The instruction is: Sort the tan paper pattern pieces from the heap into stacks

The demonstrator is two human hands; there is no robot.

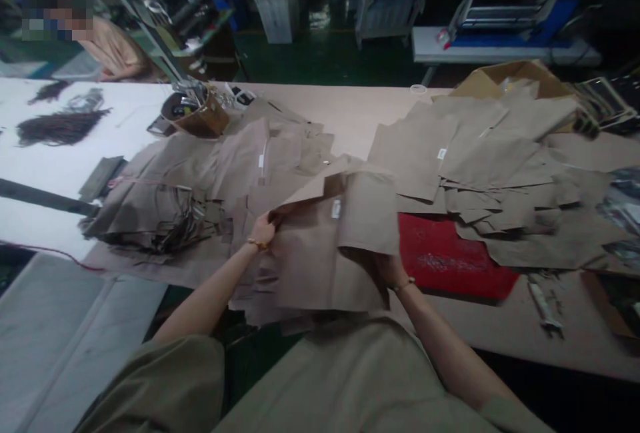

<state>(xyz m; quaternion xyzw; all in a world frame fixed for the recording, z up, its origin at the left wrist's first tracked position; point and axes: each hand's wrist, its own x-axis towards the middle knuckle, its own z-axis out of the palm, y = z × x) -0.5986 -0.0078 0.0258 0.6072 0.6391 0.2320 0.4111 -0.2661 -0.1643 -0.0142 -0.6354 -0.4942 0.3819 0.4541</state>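
Observation:
Between my hands a brown fabric panel (307, 266) with a small white label is lifted above the table, its right part curled over. My left hand (265, 230) pinches the panel's upper left edge, fingers closed on the cloth. Under the curled right side, my right hand (391, 270) grips the same panel; the cloth hides most of its fingers. Just to the right of that hand lies a red mat (450, 260). Beneath and left of the panel are more brown pieces in a pile (235, 166).
Stacked brown cut pieces (495, 153) cover the right side before a cardboard box (480, 76). A metal tool (545, 306) lies near the right front edge. At back left stands a container of tools (200, 113). Beyond the table sits another person (115, 50).

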